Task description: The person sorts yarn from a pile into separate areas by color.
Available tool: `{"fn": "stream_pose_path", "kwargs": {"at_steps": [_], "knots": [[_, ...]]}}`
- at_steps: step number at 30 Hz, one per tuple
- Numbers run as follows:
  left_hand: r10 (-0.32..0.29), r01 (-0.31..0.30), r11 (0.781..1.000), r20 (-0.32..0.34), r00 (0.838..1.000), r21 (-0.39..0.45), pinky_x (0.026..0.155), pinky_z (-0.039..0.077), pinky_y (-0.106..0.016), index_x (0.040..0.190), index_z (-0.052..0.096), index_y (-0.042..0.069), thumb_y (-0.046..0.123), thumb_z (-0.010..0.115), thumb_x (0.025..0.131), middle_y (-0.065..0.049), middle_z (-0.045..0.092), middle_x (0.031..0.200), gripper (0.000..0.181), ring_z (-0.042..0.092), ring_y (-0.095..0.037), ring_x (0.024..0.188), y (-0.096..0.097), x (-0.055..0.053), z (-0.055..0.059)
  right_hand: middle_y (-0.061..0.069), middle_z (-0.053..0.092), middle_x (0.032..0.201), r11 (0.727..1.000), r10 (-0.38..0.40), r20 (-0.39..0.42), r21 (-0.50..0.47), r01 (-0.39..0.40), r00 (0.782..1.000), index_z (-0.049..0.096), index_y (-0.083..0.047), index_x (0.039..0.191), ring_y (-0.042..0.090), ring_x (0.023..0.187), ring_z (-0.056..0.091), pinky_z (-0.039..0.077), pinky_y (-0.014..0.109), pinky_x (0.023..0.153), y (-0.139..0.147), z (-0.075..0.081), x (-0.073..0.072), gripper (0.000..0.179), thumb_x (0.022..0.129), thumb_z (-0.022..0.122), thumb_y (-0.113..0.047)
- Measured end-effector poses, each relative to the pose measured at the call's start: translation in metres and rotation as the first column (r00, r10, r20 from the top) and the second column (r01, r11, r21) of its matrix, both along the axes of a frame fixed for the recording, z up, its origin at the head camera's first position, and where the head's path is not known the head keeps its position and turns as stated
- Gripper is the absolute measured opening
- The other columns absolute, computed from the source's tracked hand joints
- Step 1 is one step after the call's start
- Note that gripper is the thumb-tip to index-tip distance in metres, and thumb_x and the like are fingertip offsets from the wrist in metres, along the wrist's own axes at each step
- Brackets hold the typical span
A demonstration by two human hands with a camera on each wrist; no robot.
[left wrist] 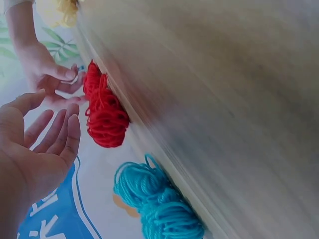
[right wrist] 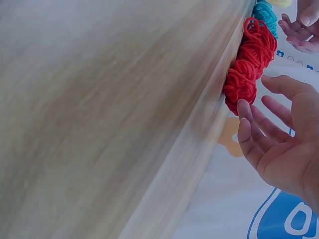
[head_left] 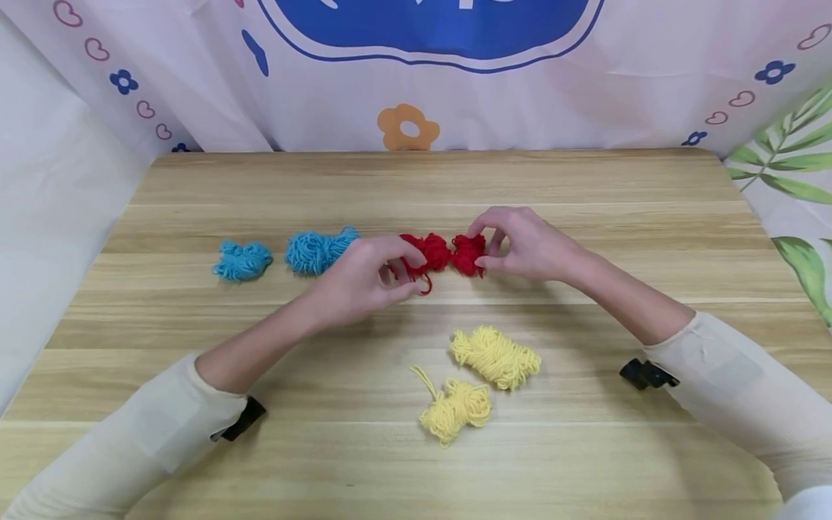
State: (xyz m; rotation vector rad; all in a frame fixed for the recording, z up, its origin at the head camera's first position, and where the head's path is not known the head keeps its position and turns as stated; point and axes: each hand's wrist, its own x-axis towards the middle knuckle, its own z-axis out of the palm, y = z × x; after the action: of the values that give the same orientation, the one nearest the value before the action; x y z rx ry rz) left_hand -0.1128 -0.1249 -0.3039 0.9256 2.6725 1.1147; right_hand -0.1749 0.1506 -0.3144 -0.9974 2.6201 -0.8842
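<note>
Two bundles of red yarn lie end to end on the table, a larger one (head_left: pixel 434 251) and a smaller one (head_left: pixel 466 254). My left hand (head_left: pixel 364 282) is over the left end of the larger bundle and partly hides it in the head view. In the left wrist view its fingers are loosely bent and apart, holding nothing. At the smaller bundle's right end is my right hand (head_left: pixel 529 245), thumb and fingers spread around that end. The right wrist view has its fingertips (right wrist: pixel 243 107) right at the yarn, without a grip.
Left of the red yarn lie a larger blue yarn bundle (head_left: pixel 316 251) and a smaller blue one (head_left: pixel 242 261). Closer to me are two yellow bundles, one larger (head_left: pixel 495 357), one smaller (head_left: pixel 457 409) with a loose strand. A printed curtain (head_left: pixel 325 108) hangs behind the wooden table (head_left: pixel 585 448).
</note>
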Motion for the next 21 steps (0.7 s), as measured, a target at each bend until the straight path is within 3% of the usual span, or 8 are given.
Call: {"fn": "stream_pose_path", "kwargs": {"at_steps": [15,21], "knots": [[-0.114,0.116,0.992,0.025,0.993,-0.053,0.076,0.06,-0.028,0.115,0.072,0.0,0.009,0.084,0.087,-0.012,0.074,0.109,0.032,0.069,-0.017,0.088,0.013,0.014,-0.001,0.01,0.072,0.119,1.0,0.021,-0.001,0.012,-0.021,1.0,0.07,-0.002,0.122,0.016,0.081,0.069,0.057,0.035,0.073,0.0,0.006,0.009,0.036,0.088,0.082,-0.005],[-0.153,0.154,0.986,0.013,0.988,-0.06,0.076,0.06,-0.031,0.114,0.072,0.001,0.01,0.084,0.087,-0.009,0.074,0.108,0.031,0.069,-0.016,0.088,0.016,0.019,-0.003,0.012,0.072,0.12,1.0,0.023,0.009,0.014,-0.023,1.0,0.07,-0.001,0.121,0.019,0.085,0.07,0.059,0.042,0.078,0.001,0.005,0.01,0.034,0.088,0.08,-0.004]]}}
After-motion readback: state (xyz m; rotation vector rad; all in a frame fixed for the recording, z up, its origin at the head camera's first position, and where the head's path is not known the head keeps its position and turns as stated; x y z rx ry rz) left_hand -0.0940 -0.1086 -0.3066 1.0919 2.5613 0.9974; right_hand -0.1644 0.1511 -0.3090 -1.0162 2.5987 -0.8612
